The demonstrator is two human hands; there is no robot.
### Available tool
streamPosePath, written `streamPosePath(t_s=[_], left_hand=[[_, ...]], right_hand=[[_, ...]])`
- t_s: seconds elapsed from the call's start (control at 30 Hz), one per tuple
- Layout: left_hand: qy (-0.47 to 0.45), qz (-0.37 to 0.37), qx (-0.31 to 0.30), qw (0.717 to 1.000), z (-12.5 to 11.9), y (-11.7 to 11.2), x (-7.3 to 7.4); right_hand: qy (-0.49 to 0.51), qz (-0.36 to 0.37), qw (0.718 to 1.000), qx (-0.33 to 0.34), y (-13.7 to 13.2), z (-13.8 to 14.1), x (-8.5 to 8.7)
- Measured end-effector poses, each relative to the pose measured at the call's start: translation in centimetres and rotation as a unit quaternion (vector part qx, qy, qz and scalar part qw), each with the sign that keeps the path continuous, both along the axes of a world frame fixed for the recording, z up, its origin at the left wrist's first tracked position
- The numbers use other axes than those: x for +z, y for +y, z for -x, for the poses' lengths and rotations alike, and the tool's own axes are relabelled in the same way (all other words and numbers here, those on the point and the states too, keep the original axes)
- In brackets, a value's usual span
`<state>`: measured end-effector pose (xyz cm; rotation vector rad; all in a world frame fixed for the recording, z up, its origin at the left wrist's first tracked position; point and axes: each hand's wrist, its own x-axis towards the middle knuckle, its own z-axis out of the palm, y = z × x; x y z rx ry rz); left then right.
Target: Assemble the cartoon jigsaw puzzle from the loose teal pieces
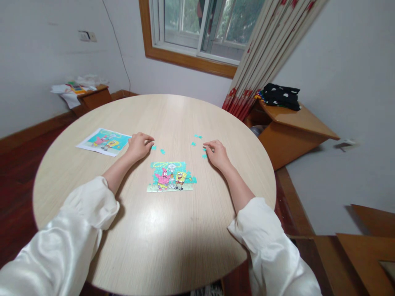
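Observation:
A nearly whole cartoon jigsaw puzzle (171,176) lies flat in the middle of the round light-wood table (154,230). My left hand (139,144) rests on the table just beyond the puzzle's upper left, fingers curled, their tips by a loose teal piece (153,147). Another teal piece (162,151) lies beside it. My right hand (217,152) rests at the puzzle's upper right, fingers curled and pinched at a teal piece (204,156). More loose pieces (198,136) lie just beyond it. Both arms wear white satin sleeves.
A printed reference picture (105,141) lies on the table's left. A low wooden stand with papers (80,89) is at the back left. A wooden cabinet with dark folded cloth (280,95) stands on the right, below a curtain and window.

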<state>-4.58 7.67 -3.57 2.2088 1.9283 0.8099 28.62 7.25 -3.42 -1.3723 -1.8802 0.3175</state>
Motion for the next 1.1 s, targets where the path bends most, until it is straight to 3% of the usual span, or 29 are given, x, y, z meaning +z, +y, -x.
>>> streamPosePath(t_s=[0.1,0.27,0.47,0.6,0.7,0.8,0.9,0.97,1.1], left_hand=[[0.023,-0.013,0.026,0.999,-0.3,-0.2,0.3],[0.021,-0.028,0.008,0.999,-0.8,-0.5,0.8],[0.025,-0.038,0.038,0.998,-1.2,0.3,1.2],[-0.018,-0.094,0.049,0.994,-2.2,0.0,2.4],[-0.032,-0.132,-0.005,0.991,-3.9,-1.4,3.2],[0.013,-0.185,-0.121,0.975,-6.3,-3.3,3.4],[0.074,-0.263,-0.209,0.939,-8.2,-5.2,3.2],[0.087,-0.291,-0.245,0.921,-8.9,-6.2,3.1],[0.058,-0.301,-0.280,0.910,-9.1,-7.8,3.4]], right_hand=[[0.002,-0.008,1.000,0.006,-0.1,0.1,0.0],[0.016,-0.007,1.000,0.019,-0.4,0.5,0.3],[0.037,0.007,0.999,0.039,-1.7,1.7,1.5],[0.114,0.066,0.990,0.053,-2.8,3.4,2.3],[0.242,0.212,0.943,0.089,-3.6,4.7,2.8],[0.343,0.353,0.857,0.152,-4.4,5.2,3.5],[0.399,0.416,0.792,0.200,-5.0,5.2,4.2],[0.410,0.416,0.778,0.230,-5.3,5.1,4.6],[0.385,0.409,0.784,0.265,-5.6,4.9,5.0]])
